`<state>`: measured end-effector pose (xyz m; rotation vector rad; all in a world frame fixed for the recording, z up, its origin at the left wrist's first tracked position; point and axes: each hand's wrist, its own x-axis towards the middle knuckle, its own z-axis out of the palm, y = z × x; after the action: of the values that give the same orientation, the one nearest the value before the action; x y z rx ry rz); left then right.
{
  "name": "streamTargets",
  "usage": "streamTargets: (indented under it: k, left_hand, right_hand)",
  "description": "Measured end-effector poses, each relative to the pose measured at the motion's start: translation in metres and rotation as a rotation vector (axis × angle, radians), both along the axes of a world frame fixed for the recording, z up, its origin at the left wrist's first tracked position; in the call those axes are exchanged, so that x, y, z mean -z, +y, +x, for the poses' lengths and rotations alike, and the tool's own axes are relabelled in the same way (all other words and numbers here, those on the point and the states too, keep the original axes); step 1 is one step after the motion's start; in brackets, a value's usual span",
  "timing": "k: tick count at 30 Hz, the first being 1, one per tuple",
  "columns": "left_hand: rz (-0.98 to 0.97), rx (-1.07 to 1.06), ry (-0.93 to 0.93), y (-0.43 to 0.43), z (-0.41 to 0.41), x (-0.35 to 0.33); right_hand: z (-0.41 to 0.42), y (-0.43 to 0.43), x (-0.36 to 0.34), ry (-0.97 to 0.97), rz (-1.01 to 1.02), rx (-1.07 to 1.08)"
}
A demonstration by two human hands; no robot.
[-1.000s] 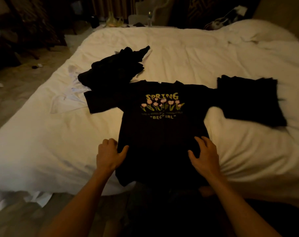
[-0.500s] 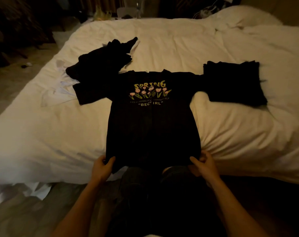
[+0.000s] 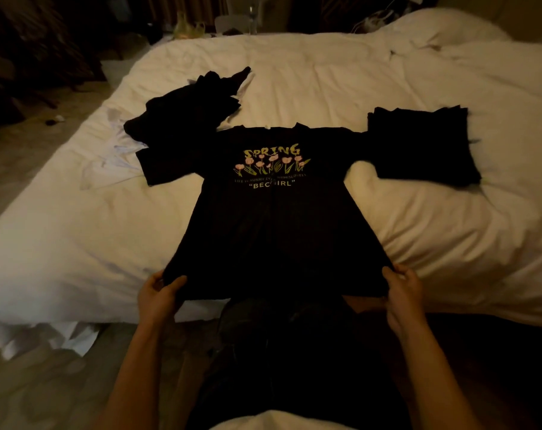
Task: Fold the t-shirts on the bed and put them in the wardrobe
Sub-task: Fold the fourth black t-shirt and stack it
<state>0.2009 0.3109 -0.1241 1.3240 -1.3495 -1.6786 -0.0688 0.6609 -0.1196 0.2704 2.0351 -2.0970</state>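
1. Left hand (image 3: pixel 158 297) and right hand (image 3: pixel 403 290) are well apart. Each pinches one bottom corner of the black t-shirt (image 3: pixel 273 237), thumb on top and fingers curled under the hem.
2. The t-shirt lies flat, print up, on the bed (image 3: pixel 77 243), between the hands and stretching away from them. Collar at the far end, sleeves spread; the print reads "SPRING" over pink flowers.
3. The bed has a white, rumpled duvet and fills everything beyond both hands. Its near edge is just by the hands.
4. Beyond the right hand is a folded black stack (image 3: pixel 422 147), hard against the shirt's right sleeve; cannot tell whether they overlap.
5. Beyond the left hand is a crumpled black heap (image 3: pixel 189 116), touching the left sleeve. A white cloth (image 3: pixel 114 162) lies partly under it.
6. A pale floor (image 3: pixel 30 383) shows left of and below the left hand. A white sheet edge (image 3: pixel 46 336) is bunched on it at the foot of the bed.
7. The room is dim. Far past the hands, across the bed, are a stemmed glass (image 3: pixel 251 13) and dark furniture, too dark to identify.
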Motion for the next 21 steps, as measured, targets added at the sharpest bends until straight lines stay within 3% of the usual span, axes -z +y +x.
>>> streamTargets:
  k: [5,13,18,21]
  left_hand:
    - [-0.02,-0.05,0.028,-0.006,0.023,-0.009]
    - [0.071,-0.075,0.108,0.005,0.043,0.001]
    - [0.13,0.089,0.092,-0.002,0.052,-0.005]
    - [0.096,0.08,0.073,-0.004,0.053,-0.009]
  right_hand:
    - [0.002,0.024,-0.023,0.118,-0.017,0.089]
    - [0.024,0.038,-0.022,0.148,0.06,-0.024]
    - [0.021,0.043,-0.035,0.184,0.068,-0.04]
    - [0.016,0.045,-0.04,0.193,0.058,-0.032]
